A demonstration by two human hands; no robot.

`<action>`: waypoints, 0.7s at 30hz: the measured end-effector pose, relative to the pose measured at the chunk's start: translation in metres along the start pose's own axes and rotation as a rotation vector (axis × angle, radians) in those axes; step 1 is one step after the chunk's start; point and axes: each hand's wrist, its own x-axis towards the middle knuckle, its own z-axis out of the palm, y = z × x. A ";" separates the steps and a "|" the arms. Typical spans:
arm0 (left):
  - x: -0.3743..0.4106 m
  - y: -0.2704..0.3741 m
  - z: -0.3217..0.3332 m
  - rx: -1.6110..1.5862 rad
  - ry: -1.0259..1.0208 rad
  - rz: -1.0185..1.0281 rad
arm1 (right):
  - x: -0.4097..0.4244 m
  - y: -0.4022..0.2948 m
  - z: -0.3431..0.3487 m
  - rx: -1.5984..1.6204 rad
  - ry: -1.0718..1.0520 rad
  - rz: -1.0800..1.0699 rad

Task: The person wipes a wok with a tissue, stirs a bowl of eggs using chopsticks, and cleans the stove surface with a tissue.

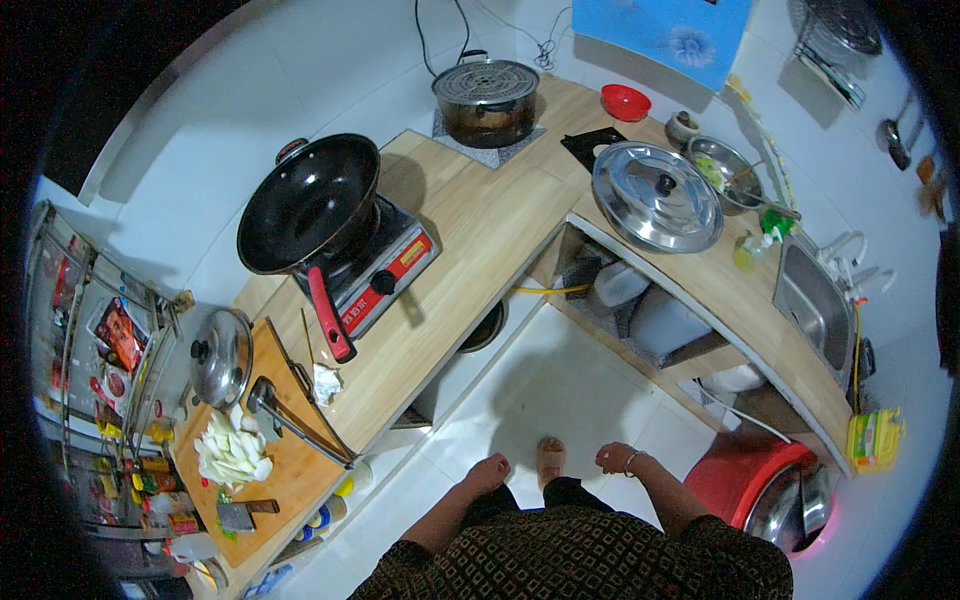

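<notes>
My left hand [490, 472] hangs low over the floor, fingers curled, with no object visible in it. On the other side my right hand [616, 458] hangs with bent fingers and a bracelet at the wrist; no object shows there either. Neither touches the counter. A black wok [309, 202] with a red handle [328, 319] rests tilted on a portable gas stove [390, 274]. Left of it, pale sliced vegetable [232, 450] is heaped on a wooden cutting board [300, 480]. A cleaver [238, 517] and a black-headed utensil [264, 394] lie on the board.
A glass lid [222, 358] stands behind the board, beside a rack of bottles [169, 502]. A steamer pot [487, 105] occupies the far corner. Rightward are a lidded metal pan [656, 196], a steel bowl [724, 172], the sink [814, 307] and a red bin-like container [742, 480] on the floor.
</notes>
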 end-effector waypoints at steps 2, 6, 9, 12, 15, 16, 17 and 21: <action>0.010 0.020 -0.015 0.029 0.053 -0.010 | 0.013 0.014 -0.010 -0.148 -0.059 -0.112; 0.011 -0.005 -0.017 0.021 0.156 -0.074 | 0.038 -0.006 -0.021 -0.037 -0.163 -0.084; -0.003 0.008 -0.048 -0.094 0.311 -0.085 | 0.053 -0.028 -0.028 0.251 -0.206 0.168; -0.019 -0.009 -0.071 -0.183 0.672 -0.114 | 0.058 -0.060 -0.033 0.143 -0.287 0.076; -0.059 -0.007 -0.114 -0.269 0.943 -0.205 | 0.084 -0.070 -0.033 -0.103 -0.358 -0.045; -0.069 -0.014 -0.124 -0.201 1.092 -0.186 | 0.091 -0.078 -0.036 -0.150 -0.377 -0.055; -0.082 -0.019 -0.131 -0.176 1.187 -0.207 | 0.098 -0.087 -0.039 -0.196 -0.394 -0.065; -0.125 -0.053 -0.157 -0.203 1.445 -0.268 | 0.114 -0.148 -0.054 -0.178 -0.381 -0.056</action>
